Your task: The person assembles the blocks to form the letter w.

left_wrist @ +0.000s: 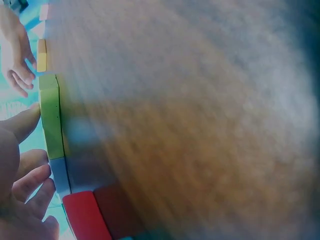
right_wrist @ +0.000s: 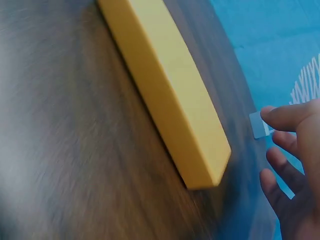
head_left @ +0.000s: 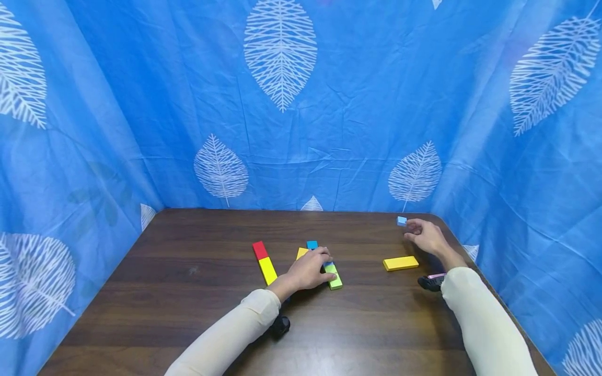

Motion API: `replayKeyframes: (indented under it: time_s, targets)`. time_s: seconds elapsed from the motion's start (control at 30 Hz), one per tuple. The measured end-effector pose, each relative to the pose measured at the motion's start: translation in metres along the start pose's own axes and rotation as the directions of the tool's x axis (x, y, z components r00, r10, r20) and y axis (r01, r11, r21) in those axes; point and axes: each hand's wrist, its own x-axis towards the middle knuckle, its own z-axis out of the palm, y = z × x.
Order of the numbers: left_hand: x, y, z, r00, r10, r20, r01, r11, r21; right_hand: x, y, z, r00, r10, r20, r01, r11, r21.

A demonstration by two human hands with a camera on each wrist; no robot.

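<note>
My left hand point(head_left: 307, 269) lies over a group of blocks near the middle of the table. Its thumb touches the green block point(head_left: 335, 281), and its fingers rest along the blue block point(left_wrist: 60, 175) beyond it. Partly covered by this hand are a yellow block point(head_left: 302, 253) and a blue-topped block point(head_left: 312, 244). At the far right, my right hand point(head_left: 427, 236) has its fingertips right at a small light blue block point(head_left: 402, 221). In the right wrist view the thumb overlaps that block point(right_wrist: 258, 125), with the other fingers spread apart below.
Left of the left hand, a red block point(head_left: 259, 250) and a yellow block point(head_left: 267, 270) stand end to end in a slanted row. A long yellow block point(head_left: 401, 263) lies nearer than the right hand. Blue leaf-print cloth point(head_left: 301, 156) hangs behind the brown table point(head_left: 188, 313).
</note>
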Motion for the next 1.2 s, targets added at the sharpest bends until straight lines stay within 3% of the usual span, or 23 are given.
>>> replayKeyframes:
  time_s: [0.27,0.5,0.67,0.9,1.2]
  targets:
    - [0.0,0.001,0.001,1.0,0.0,-0.005,0.0,1.0,0.031,0.016,0.004,0.01,0.995,0.093,0.031,-0.093,0.995,0.021]
    - [0.0,0.0,0.002,1.0,0.002,-0.002,-0.002,0.999,0.045,0.028,0.0,0.016,0.985,0.162,0.064,-0.16,0.986,-0.038]
    - [0.0,-0.001,0.001,1.0,0.011,0.004,-0.011,0.998,0.07,0.033,-0.002,0.024,0.985,0.172,0.015,-0.171,0.983,-0.074]
    - [-0.004,-0.002,0.001,1.0,-0.004,0.003,0.003,0.997,0.083,0.027,-0.001,0.028,0.974,0.228,-0.006,-0.228,0.973,0.015]
    - [-0.005,0.002,0.001,1.0,0.001,0.014,-0.002,0.994,0.111,0.017,0.003,0.017,0.986,0.166,0.024,-0.167,0.982,0.09]
